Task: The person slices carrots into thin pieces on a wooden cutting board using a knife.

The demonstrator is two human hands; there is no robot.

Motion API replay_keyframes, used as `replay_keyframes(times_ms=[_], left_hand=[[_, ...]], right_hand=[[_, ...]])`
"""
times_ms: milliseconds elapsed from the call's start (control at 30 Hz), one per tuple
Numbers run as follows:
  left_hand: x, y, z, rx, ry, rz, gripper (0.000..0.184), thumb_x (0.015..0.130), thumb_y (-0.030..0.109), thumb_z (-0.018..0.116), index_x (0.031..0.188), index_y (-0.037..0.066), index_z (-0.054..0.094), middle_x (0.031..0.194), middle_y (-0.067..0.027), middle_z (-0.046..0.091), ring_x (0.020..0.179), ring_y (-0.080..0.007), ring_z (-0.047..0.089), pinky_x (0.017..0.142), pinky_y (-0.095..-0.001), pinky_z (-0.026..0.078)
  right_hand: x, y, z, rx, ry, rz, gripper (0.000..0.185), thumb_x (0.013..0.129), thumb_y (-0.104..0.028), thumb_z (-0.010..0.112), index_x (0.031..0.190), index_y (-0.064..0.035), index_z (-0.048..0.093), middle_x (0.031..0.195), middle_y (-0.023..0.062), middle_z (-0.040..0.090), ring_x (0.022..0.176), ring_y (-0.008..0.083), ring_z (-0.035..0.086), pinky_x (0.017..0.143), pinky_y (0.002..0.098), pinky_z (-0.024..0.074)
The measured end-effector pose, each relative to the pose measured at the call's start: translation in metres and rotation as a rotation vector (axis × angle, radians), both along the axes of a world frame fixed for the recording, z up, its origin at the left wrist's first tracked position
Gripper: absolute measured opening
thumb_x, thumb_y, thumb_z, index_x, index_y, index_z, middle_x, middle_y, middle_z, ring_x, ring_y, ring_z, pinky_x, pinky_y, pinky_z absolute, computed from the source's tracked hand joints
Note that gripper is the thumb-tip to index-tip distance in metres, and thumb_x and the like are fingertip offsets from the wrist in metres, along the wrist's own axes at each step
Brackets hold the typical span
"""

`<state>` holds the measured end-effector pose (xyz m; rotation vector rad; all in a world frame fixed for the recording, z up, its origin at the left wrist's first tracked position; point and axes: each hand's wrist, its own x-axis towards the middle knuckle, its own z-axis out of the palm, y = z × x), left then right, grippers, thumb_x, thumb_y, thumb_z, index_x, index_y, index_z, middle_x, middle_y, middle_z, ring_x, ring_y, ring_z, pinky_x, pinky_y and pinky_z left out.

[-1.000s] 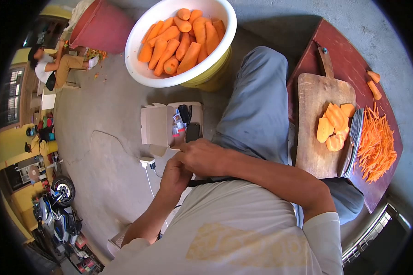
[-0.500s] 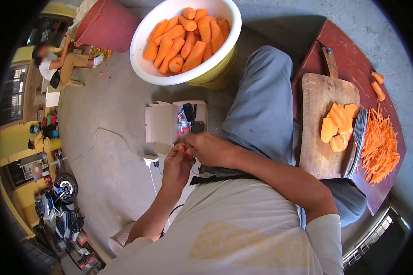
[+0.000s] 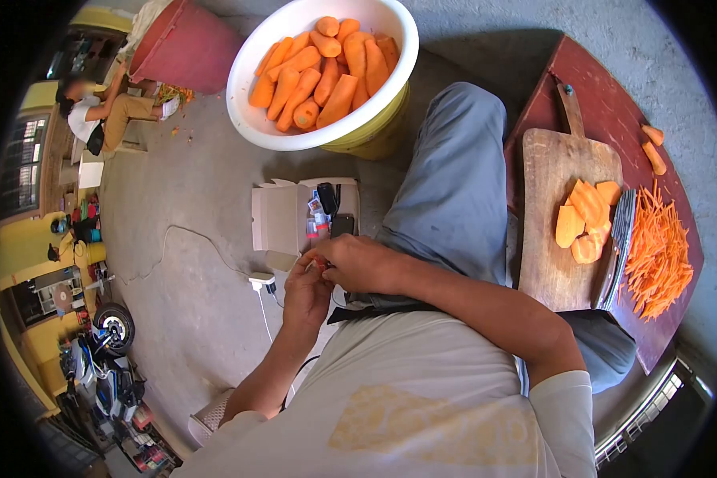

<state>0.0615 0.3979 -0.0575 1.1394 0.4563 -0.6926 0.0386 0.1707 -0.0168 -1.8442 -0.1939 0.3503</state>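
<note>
My left hand (image 3: 306, 293) and my right hand (image 3: 359, 264) meet in front of my waist, fingers closed round a small red object (image 3: 320, 263) whose shape is mostly hidden. Just beyond them an open cardboard box (image 3: 275, 219) lies on the floor, with a black phone (image 3: 342, 225), a dark item and small packets in it. To the right, a wooden cutting board (image 3: 554, 239) bears carrot slices (image 3: 588, 204). A knife (image 3: 617, 248) lies along the board's right edge, beside a heap of shredded carrot (image 3: 659, 255).
A white basin (image 3: 242, 119) of peeled carrots rests on a yellow bucket (image 3: 372, 135). The board is on a red table (image 3: 538, 94). At the far left are a seated person (image 3: 95, 115), a red tub (image 3: 185, 48) and a motorcycle (image 3: 103, 362). A white plug (image 3: 260, 279) lies near my hands.
The view has shifted slightly since the first frame. My fingers have moved, and the red object, hidden at first, now shows between them.
</note>
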Motion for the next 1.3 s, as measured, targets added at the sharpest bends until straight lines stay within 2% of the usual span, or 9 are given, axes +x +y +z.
replay_keyframes(times_ms=[167, 267, 500, 767, 1033, 1100, 1200, 1233, 1300], left_hand=[[0.005, -0.018, 0.014, 0.006, -0.031, -0.031, 0.026, 0.117, 0.018, 0.066, 0.14, 0.005, 0.07, 0.134, -0.0086, 0.075, 0.113, -0.021, 0.073, 0.094, -0.0399, 0.057], [0.011, -0.004, 0.008, -0.128, -0.013, -0.162, 0.028, 0.116, 0.029, 0.069, 0.135, 0.009, 0.074, 0.13, -0.0051, 0.079, 0.118, -0.0232, 0.074, 0.108, -0.0448, 0.056], [0.015, -0.007, 0.021, 0.043, -0.034, -0.206, 0.022, 0.114, 0.024, 0.072, 0.129, 0.009, 0.077, 0.122, -0.0048, 0.081, 0.113, -0.0222, 0.075, 0.104, -0.0442, 0.057], [0.004, 0.005, 0.012, -0.141, 0.128, -0.209, 0.021, 0.113, 0.025, 0.073, 0.127, 0.011, 0.078, 0.12, -0.0035, 0.081, 0.114, -0.0207, 0.074, 0.104, -0.0419, 0.056], [-0.014, -0.034, 0.073, 0.128, -0.058, -0.412, 0.043, 0.118, 0.018, 0.057, 0.158, 0.001, 0.057, 0.157, -0.0113, 0.064, 0.148, -0.0254, 0.061, 0.128, -0.0421, 0.044], [-0.007, -0.005, 0.033, -0.069, -0.01, -0.429, 0.048, 0.117, 0.017, 0.058, 0.162, 0.002, 0.053, 0.163, -0.0133, 0.06, 0.154, -0.0289, 0.057, 0.132, -0.0436, 0.041], [-0.006, 0.0, 0.038, 0.341, -0.522, -0.892, 0.049, 0.102, 0.005, 0.063, 0.15, -0.003, 0.059, 0.136, -0.0176, 0.07, 0.129, -0.0218, 0.065, 0.11, -0.0391, 0.052], [-0.005, -0.005, 0.048, 0.514, -0.728, -0.967, 0.043, 0.095, 0.002, 0.066, 0.137, -0.004, 0.071, 0.109, -0.0185, 0.084, 0.107, -0.0161, 0.073, 0.091, -0.0362, 0.057], [0.005, 0.005, 0.063, 0.758, -0.757, -1.206, 0.052, 0.093, 0.0, 0.057, 0.143, -0.008, 0.063, 0.124, -0.0186, 0.077, 0.116, -0.0207, 0.071, 0.101, -0.0348, 0.056]], right_hand=[[0.01, 0.007, -0.019, 0.031, 0.051, -0.06, 0.028, 0.097, -0.008, 0.073, 0.121, 0.0053, 0.074, 0.112, 0.0319, 0.08, 0.106, 0.0483, 0.079, 0.093, 0.0517, 0.0637], [0.013, 0.002, -0.022, 0.117, 0.077, -0.099, 0.022, 0.095, -0.004, 0.073, 0.116, 0.0052, 0.074, 0.104, 0.0299, 0.08, 0.096, 0.0457, 0.081, 0.085, 0.0487, 0.0646], [0.011, 0.005, -0.026, 0.084, -0.091, -0.189, 0.013, 0.096, 0.002, 0.072, 0.108, 0.006, 0.072, 0.093, 0.0236, 0.078, 0.085, 0.032, 0.08, 0.075, 0.0446, 0.0634], [0.007, 0.0, -0.025, 0.157, -0.004, -0.19, 0.016, 0.094, 0.006, 0.073, 0.11, 0.0057, 0.072, 0.099, 0.0243, 0.079, 0.091, 0.0373, 0.08, 0.081, 0.0461, 0.0631], [0.009, 0.019, -0.052, 0.04, -0.14, -0.135, 0.029, 0.088, -0.008, 0.083, 0.115, -0.0005, 0.074, 0.104, 0.0264, 0.08, 0.098, 0.0438, 0.079, 0.087, 0.0487, 0.0626], [0.004, 0.011, -0.041, -0.018, -0.131, -0.042, 0.04, 0.084, -0.017, 0.086, 0.118, -0.002, 0.074, 0.108, 0.027, 0.08, 0.105, 0.0446, 0.08, 0.091, 0.0504, 0.0635], [0.016, 0.025, -0.048, -0.285, -0.232, 0.083, 0.033, 0.085, -0.022, 0.083, 0.111, -0.0009, 0.083, 0.106, 0.0242, 0.083, 0.101, 0.0435, 0.083, 0.085, 0.0532, 0.0656], [0.015, 0.025, -0.045, -0.332, -0.277, 0.061, 0.031, 0.086, -0.022, 0.081, 0.107, -0.0004, 0.084, 0.104, 0.0241, 0.083, 0.098, 0.0435, 0.083, 0.083, 0.0538, 0.0657], [0.014, 0.024, -0.039, -0.387, -0.338, 0.055, 0.028, 0.087, -0.021, 0.079, 0.104, 0.0005, 0.085, 0.101, 0.0244, 0.084, 0.095, 0.0437, 0.084, 0.081, 0.0545, 0.0659]])
